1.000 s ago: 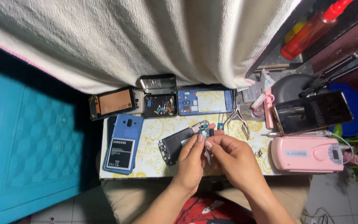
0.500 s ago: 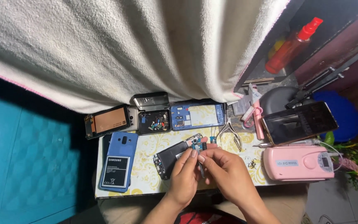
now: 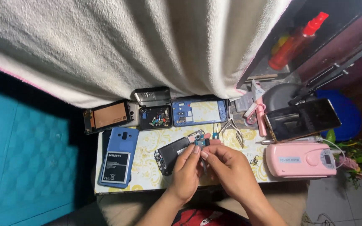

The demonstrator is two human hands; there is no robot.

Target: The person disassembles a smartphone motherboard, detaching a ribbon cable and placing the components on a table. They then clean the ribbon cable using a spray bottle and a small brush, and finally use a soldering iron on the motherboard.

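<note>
Hands (image 3: 212, 165) pinching circuit board (image 3: 200, 142), mid-table (image 3: 147, 184)

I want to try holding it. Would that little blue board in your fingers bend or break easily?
Probably fragile: the small blue board looks thin, pinched by fingertips of the left hand and right hand. Likely light and fairly stiff.

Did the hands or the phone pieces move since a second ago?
Hardly. Both hands, the left hand and the right hand, stay together over the table, pinching the same small blue phone part in their fingers. Nothing was picked up or put down. The blue back cover, the black phone body and the pink case lie where they were; only the camera shifted.
</note>
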